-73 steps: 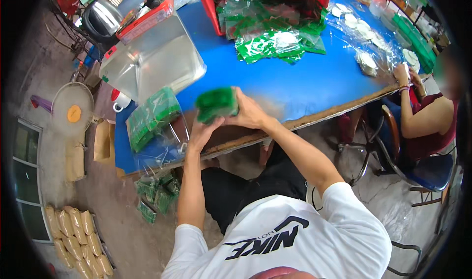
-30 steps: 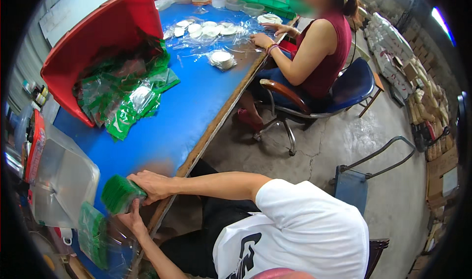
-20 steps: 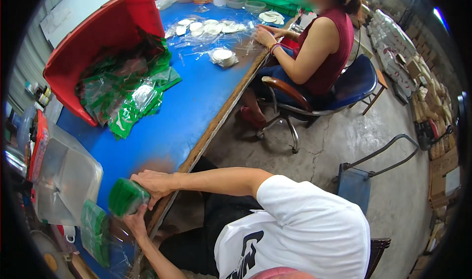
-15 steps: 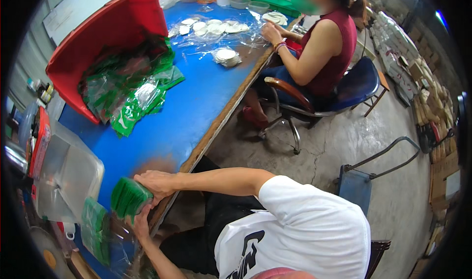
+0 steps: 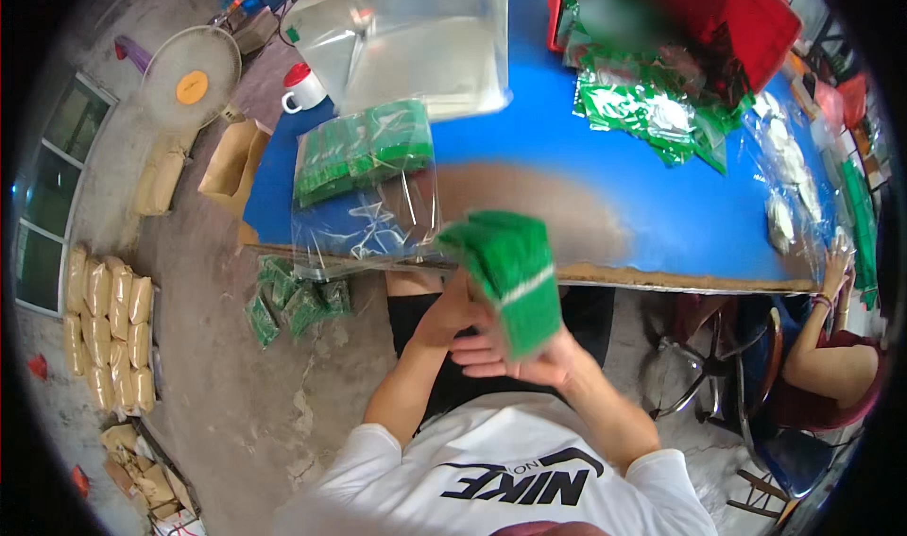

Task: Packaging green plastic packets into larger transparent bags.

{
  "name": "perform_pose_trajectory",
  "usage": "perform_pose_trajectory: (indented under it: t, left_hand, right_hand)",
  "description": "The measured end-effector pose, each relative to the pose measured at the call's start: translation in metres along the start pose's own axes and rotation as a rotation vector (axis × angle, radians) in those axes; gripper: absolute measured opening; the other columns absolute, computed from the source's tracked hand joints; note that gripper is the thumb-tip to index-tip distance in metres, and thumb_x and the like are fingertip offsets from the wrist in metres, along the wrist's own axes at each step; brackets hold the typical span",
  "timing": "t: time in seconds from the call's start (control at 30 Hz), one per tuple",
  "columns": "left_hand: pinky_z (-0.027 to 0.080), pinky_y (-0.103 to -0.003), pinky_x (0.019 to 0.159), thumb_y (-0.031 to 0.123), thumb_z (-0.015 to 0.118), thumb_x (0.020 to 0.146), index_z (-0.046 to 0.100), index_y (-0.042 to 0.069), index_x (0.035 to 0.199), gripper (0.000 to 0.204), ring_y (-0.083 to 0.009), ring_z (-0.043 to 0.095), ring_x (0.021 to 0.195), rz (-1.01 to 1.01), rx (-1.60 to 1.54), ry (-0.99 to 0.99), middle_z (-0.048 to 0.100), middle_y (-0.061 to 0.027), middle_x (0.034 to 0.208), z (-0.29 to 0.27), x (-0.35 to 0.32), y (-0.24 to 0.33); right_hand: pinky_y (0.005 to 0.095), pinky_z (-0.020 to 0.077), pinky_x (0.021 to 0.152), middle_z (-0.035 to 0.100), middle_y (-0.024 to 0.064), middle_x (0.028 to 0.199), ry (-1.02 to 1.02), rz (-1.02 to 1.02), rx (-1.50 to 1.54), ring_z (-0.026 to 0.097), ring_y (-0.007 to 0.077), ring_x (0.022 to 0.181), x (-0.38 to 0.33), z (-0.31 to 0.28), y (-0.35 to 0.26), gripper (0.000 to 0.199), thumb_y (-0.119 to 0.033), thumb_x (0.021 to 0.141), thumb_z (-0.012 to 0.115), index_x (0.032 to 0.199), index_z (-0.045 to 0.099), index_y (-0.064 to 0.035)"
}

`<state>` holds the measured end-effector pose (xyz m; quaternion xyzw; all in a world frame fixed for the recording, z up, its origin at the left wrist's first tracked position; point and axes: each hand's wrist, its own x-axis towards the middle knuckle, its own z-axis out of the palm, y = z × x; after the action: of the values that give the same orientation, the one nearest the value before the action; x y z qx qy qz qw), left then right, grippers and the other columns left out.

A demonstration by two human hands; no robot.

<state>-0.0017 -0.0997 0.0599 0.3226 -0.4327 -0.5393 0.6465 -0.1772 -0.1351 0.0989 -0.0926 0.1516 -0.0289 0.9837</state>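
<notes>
A thick stack of green packets (image 5: 515, 281) with a pale band across it is between my hands, above my lap at the table's front edge. My left hand (image 5: 452, 311) grips the stack's left side, its fingertips hidden behind the packets. From below, my right hand (image 5: 529, 358) holds the stack's lower end, with fingers reaching to the left beneath it. Ahead and to the left, a clear plastic bag (image 5: 416, 205) lies on the blue table (image 5: 501, 149), with more green packets (image 5: 364, 149) in rows inside it.
A translucent bin (image 5: 425, 64) and a red-lidded white mug (image 5: 302, 90) stand behind the bag. A red crate (image 5: 756, 26) spills green packets at far right. Bagged green bundles (image 5: 300, 300) lie on the floor at left. A co-worker's arm (image 5: 827, 347) is at right.
The view has swung left. The green stack has come off the tabletop area to above my lap, tilted, and my right hand has shifted underneath it.
</notes>
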Motion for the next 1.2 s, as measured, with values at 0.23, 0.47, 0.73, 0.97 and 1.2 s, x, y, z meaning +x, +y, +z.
perform_pose_trajectory:
  t: [0.23, 0.47, 0.73, 0.97, 1.2]
  left_hand:
    - [0.046, -0.041, 0.102, 0.052, 0.055, 0.098, 0.044, 0.003, 0.143, 0.068, -0.0267, 0.058, 0.116, -0.378, -0.041, -0.018, 0.060, -0.0121, 0.127, 0.040, 0.010, 0.049]
    - [0.030, -0.048, 0.118, 0.016, 0.071, 0.085, 0.018, 0.008, 0.158, 0.090, -0.0337, 0.034, 0.144, -0.173, -0.102, 0.120, 0.027, -0.0167, 0.160, 0.035, -0.002, 0.056]
    - [0.032, -0.048, 0.117, 0.017, 0.070, 0.086, 0.022, 0.007, 0.157, 0.086, -0.0322, 0.036, 0.142, -0.081, 0.043, 0.095, 0.030, -0.0142, 0.160, 0.027, -0.006, 0.068]
    - [0.024, -0.050, 0.119, 0.022, 0.073, 0.087, 0.027, 0.002, 0.154, 0.084, -0.0361, 0.029, 0.146, 0.514, 1.624, 0.349, 0.029, -0.0197, 0.158, -0.090, 0.029, 0.105]
    - [0.027, -0.053, 0.118, 0.007, 0.069, 0.086, 0.033, 0.011, 0.155, 0.078, -0.0374, 0.028, 0.146, 0.407, 1.948, 0.237, 0.028, -0.0150, 0.159, -0.098, 0.059, 0.083]
  right_hand:
    - [0.0432, 0.0449, 0.108, 0.058, 0.0122, 0.137, 0.049, -0.353, -0.261, 0.057, 0.0250, 0.124, -0.037, -0.003, -0.024, 0.073, -0.032, 0.089, 0.073, 0.147, 0.040, -0.0029]
    - [0.0386, 0.0515, 0.089, 0.059, 0.0216, 0.112, 0.397, -0.697, -1.172, 0.061, 0.0306, 0.106, -0.023, 0.002, -0.033, 0.095, -0.024, 0.070, 0.082, 0.140, 0.024, 0.0018]
    - [0.0392, 0.0507, 0.095, 0.060, 0.0221, 0.119, 0.299, -0.769, -1.131, 0.061, 0.0325, 0.111, -0.024, 0.015, -0.028, 0.113, -0.020, 0.072, 0.080, 0.153, 0.003, -0.0062]
    - [0.0422, 0.0498, 0.096, 0.056, 0.0205, 0.122, 0.625, -1.368, -1.265, 0.063, 0.0365, 0.108, -0.025, 0.029, -0.079, 0.102, -0.015, 0.070, 0.081, 0.151, 0.019, -0.0089]
    - [0.0469, 0.0490, 0.083, 0.053, 0.0173, 0.110, 0.900, -1.639, -1.607, 0.058, 0.0406, 0.099, -0.015, -0.039, -0.119, 0.092, -0.016, 0.066, 0.085, 0.142, 0.035, -0.0109]
